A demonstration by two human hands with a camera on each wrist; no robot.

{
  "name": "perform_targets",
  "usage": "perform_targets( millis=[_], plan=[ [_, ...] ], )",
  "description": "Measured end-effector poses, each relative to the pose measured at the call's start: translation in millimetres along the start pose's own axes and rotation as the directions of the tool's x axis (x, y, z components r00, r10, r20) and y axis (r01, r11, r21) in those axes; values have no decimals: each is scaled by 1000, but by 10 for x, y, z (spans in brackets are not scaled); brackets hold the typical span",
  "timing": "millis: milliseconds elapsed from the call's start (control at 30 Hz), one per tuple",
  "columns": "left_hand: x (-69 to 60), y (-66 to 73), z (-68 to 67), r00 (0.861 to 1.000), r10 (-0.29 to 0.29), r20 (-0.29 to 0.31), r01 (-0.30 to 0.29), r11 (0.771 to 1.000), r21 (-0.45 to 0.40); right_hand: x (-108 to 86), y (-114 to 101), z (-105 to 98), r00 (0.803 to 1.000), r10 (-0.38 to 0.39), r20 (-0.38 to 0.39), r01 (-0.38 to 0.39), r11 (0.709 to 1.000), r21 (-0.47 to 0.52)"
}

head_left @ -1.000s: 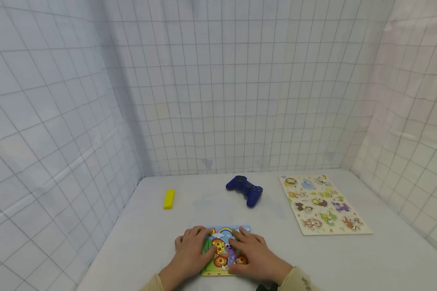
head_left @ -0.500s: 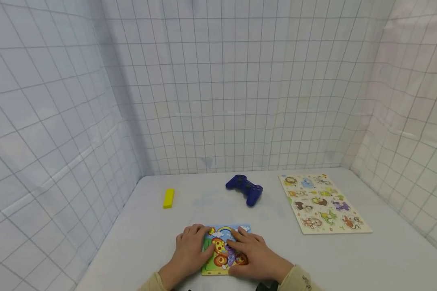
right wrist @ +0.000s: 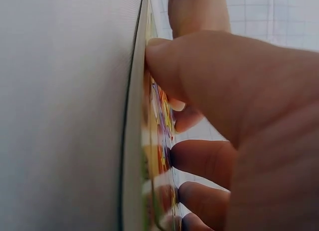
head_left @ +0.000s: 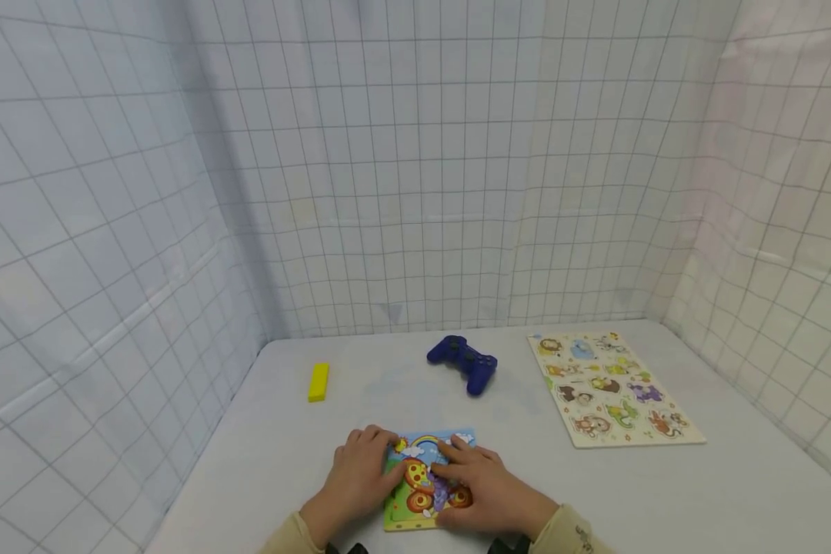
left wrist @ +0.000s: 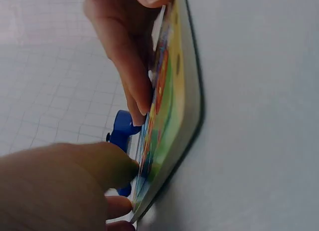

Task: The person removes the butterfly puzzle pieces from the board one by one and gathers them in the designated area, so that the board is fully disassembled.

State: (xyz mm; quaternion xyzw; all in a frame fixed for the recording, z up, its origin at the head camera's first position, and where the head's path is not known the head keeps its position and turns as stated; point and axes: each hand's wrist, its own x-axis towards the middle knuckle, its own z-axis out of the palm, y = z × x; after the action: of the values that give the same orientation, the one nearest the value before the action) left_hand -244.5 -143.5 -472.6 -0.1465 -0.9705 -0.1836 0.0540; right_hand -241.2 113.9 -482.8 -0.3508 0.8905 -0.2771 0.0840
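Observation:
A small puzzle board (head_left: 412,515) with a bright butterfly picture lies flat near the table's front edge. My left hand (head_left: 360,475) rests at its left side, the thumb on the picture and the fingers by the far left corner. Over the right part lies my right hand (head_left: 486,490), fingers spread, their tips touching the picture. In the left wrist view the left thumb touches the board (left wrist: 174,101) from above. The right wrist view has the right thumb (right wrist: 167,59) on the border of the board (right wrist: 133,141). My palm hides the board's right part.
Beyond the hands lies a blue game controller (head_left: 462,363). A yellow block (head_left: 318,382) is at the back left, and a larger board with animal pictures (head_left: 612,391) on the right. Gridded white sheets (head_left: 402,185) enclose the table's back and sides.
The small board has turned slightly, its near left corner a little closer to the front. Both hands remain on it in nearly the same pose. The head view has shifted slightly.

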Motion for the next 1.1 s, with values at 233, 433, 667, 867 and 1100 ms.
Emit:
perform_targets(
  millis=[233,433,667,867,1100],
  plan=[
    [15,-22,54,997,0,-78,-1,1000,-13,0,-7,-14,1000,-1,4,1,1000,-10],
    [52,-17,78,994,-55,-93,45,993,-109,5,-9,-37,1000,-6,5,6,1000,-18],
    [71,-42,126,994,-50,-99,37,991,-132,4,12,-24,1000,-9,14,10,999,-32],
    [67,-54,147,986,-38,-164,16,991,-135,7,21,-11,1000,-11,19,12,999,-35],
    [71,-48,163,978,-45,-202,-1,975,-222,-7,15,-4,1000,-8,18,9,999,-33]
  ],
)
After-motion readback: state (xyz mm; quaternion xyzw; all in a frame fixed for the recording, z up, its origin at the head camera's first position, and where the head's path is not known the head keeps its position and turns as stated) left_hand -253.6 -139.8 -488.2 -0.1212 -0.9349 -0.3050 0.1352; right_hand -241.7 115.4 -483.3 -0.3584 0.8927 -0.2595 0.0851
